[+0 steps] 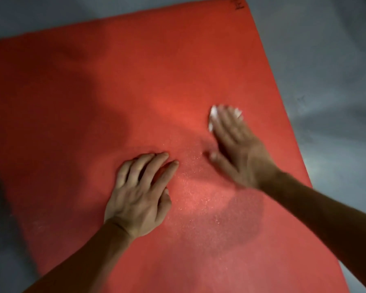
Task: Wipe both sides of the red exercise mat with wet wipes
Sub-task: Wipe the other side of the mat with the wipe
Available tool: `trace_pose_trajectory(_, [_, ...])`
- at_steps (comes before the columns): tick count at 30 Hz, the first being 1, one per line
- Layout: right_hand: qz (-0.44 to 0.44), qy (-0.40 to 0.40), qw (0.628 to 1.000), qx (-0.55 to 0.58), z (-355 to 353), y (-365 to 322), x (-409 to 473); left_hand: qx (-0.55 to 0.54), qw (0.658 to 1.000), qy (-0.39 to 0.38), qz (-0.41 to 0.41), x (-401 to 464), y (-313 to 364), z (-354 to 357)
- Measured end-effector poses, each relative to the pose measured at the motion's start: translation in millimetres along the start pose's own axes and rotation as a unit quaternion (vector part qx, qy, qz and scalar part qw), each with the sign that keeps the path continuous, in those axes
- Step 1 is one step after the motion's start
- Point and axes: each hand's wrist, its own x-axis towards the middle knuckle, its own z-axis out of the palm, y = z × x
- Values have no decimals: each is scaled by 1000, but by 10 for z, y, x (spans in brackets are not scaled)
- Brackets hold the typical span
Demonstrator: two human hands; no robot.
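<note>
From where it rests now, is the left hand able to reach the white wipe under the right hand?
Probably yes. The left hand lies flat on the red mat, with only bare mat between it and the wipe. But the right hand covers most of the wipe.

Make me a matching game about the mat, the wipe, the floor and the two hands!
Things:
1 mat
2 wipe
3 floor
4 left hand

Matches:
A white, under the right hand
B grey
C red, lying flat
D resting on the mat, holding nothing

Pairs: 1-C, 2-A, 3-B, 4-D
</note>
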Motion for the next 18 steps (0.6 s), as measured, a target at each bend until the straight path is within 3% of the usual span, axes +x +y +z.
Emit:
trace_pose_trajectory(2, [-80,-13,996,-31,-1,79,-116,-3,1000,5,2,12,-9,4])
trace_pose_trajectory(3, [-51,2,998,-36,-19,212,-86,-5,1000,5,3,12,-8,9])
trace_pose_trajectory(6, [175,104,979,13,-47,366,90,-2,1000,-4,2,13,-13,0])
trace_pose_trajectory(7, [201,120,972,31,8,183,136,2,1000,-10,2,14,-12,-2])
trace_pose_trajectory(8, [184,119,975,49,83,-89,156,4,1000,-15,2,15,-12,0])
trace_pose_trajectory(11, [-40,12,997,65,245,-896,1,0,1000,-22,-3,5,-23,6])
trace_pose_trajectory(13, [-85,6,996,20,195,-782,16,-2,1000,-25,-2,10,-25,13])
trace_pose_trajectory(17, [182,101,977,33,94,-235,169,-3,1000,-20,0,11,-23,4])
trace_pose_trajectory(18, [201,119,972,39,132,-343,190,-4,1000,-17,0,5,-23,-2])
